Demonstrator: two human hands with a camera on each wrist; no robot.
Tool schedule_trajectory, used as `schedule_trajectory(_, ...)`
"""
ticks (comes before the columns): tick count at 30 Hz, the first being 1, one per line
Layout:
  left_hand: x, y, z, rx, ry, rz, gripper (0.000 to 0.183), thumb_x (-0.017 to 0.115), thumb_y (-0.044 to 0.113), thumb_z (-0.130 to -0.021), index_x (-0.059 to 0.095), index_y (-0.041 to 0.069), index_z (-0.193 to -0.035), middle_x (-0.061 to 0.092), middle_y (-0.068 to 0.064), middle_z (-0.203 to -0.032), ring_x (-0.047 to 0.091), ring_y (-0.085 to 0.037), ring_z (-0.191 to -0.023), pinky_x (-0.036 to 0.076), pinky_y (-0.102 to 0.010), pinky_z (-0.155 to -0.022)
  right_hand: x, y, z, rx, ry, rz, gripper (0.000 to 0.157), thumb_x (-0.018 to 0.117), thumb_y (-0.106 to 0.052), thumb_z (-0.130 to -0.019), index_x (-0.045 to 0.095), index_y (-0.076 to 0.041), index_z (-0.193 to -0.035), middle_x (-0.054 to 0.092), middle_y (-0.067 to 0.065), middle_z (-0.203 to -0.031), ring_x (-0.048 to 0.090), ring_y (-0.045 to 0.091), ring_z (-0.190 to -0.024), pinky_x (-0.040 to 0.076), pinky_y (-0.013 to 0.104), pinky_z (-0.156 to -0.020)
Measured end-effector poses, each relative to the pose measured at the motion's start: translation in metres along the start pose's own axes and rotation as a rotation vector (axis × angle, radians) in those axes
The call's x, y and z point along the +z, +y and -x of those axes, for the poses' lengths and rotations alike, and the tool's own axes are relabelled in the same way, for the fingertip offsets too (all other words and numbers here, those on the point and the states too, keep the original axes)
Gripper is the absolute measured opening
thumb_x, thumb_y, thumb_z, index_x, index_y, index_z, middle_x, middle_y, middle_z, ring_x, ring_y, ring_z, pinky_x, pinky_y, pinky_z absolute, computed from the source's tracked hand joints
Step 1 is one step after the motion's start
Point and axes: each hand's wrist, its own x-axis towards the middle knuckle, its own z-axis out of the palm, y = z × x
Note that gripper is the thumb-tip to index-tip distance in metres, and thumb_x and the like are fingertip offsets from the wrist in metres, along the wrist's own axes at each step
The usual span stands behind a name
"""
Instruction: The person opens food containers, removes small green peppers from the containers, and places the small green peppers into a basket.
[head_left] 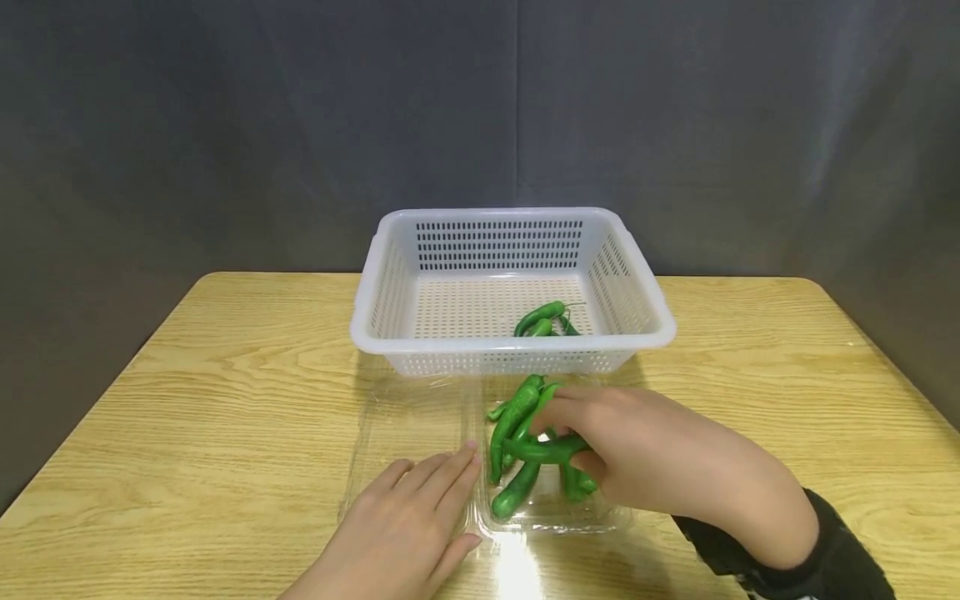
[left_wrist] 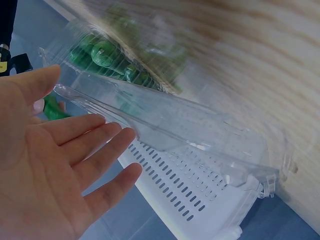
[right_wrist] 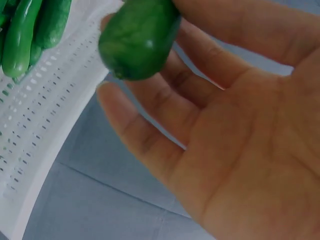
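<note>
My right hand (head_left: 645, 450) pinches a green chili pepper (head_left: 546, 452) between thumb and fingers, over the right half of a clear plastic clamshell box (head_left: 555, 528). The blunt end of that pepper faces the camera in the right wrist view. Beneath it, several more green peppers (head_left: 516, 490) lie in the box, partly hidden by the hand. My left hand (head_left: 408, 521), fingers extended, rests at the box's middle fold, next to the opened lid (head_left: 412, 421). Its palm and spread fingers show in the left wrist view.
A white perforated plastic basket (head_left: 510, 343) stands just behind the box, with several green peppers (head_left: 538, 318) at its front right. The wood-grain table (head_left: 225, 417) extends to both sides. A dark grey curtain (head_left: 262, 142) hangs behind.
</note>
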Motion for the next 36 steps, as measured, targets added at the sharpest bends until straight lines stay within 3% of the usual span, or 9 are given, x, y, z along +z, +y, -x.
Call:
schedule_trajectory(8, 0.001, -0.001, -0.002, 0.015, 0.029, -0.010, 0.066, 0.065, 0.048, -0.090, 0.058, 0.001, -0.136, 0.058, -0.009, -0.138, 0.062, -0.020, -0.113, 0.053, -0.038, -0.086, -0.008, 0.002, 0.001, -0.048, 0.125, 0.040, 0.039, 0.078, 0.010, -0.075, 0.070, -0.016, -0.104, 0.060, -0.011, -0.099, 0.059, 0.005, -0.082, 0.054, 0.027, -0.071)
schedule_trajectory(15, 0.002, -0.001, -0.001, 0.038, 0.066, -0.041, 0.067, 0.062, 0.050, -0.089, 0.059, 0.001, -0.135, 0.060, -0.009, -0.136, 0.062, -0.019, -0.112, 0.053, -0.038, -0.085, -0.009, 0.006, -0.003, -0.102, 0.312, 0.118, 0.043, 0.077, 0.013, -0.074, 0.069, -0.014, -0.106, 0.061, -0.010, -0.100, 0.061, 0.009, -0.085, 0.054, 0.031, -0.075)
schedule_trajectory(22, 0.003, -0.001, 0.000, 0.052, 0.097, -0.074, 0.065, 0.058, 0.050, -0.089, 0.061, 0.001, -0.133, 0.062, -0.008, -0.134, 0.062, -0.018, -0.112, 0.054, -0.036, -0.084, -0.010, 0.012, -0.009, -0.166, 0.477, 0.192, 0.046, 0.076, 0.013, -0.074, 0.067, -0.008, -0.113, 0.062, -0.001, -0.104, 0.061, 0.018, -0.086, 0.053, 0.037, -0.077)
schedule_trajectory(29, 0.003, -0.001, 0.001, 0.053, 0.097, -0.079, 0.064, 0.057, 0.050, -0.089, 0.062, 0.001, -0.131, 0.063, -0.008, -0.132, 0.063, -0.018, -0.111, 0.054, -0.036, -0.083, -0.008, 0.018, -0.016, -0.166, 0.547, 0.237, 0.049, 0.076, 0.013, -0.075, 0.065, -0.005, -0.119, 0.062, 0.003, -0.106, 0.060, 0.023, -0.083, 0.052, 0.037, -0.075)
schedule_trajectory(36, 0.005, -0.002, 0.001, 0.058, 0.122, -0.072, 0.063, 0.051, 0.049, -0.093, 0.061, 0.001, -0.132, 0.063, -0.009, -0.132, 0.063, -0.019, -0.111, 0.054, -0.036, -0.083, -0.005, 0.029, -0.019, -0.142, 0.571, 0.257, 0.044, 0.077, 0.006, -0.078, 0.064, -0.003, -0.119, 0.065, 0.009, -0.106, 0.063, 0.028, -0.093, 0.051, 0.043, -0.085)
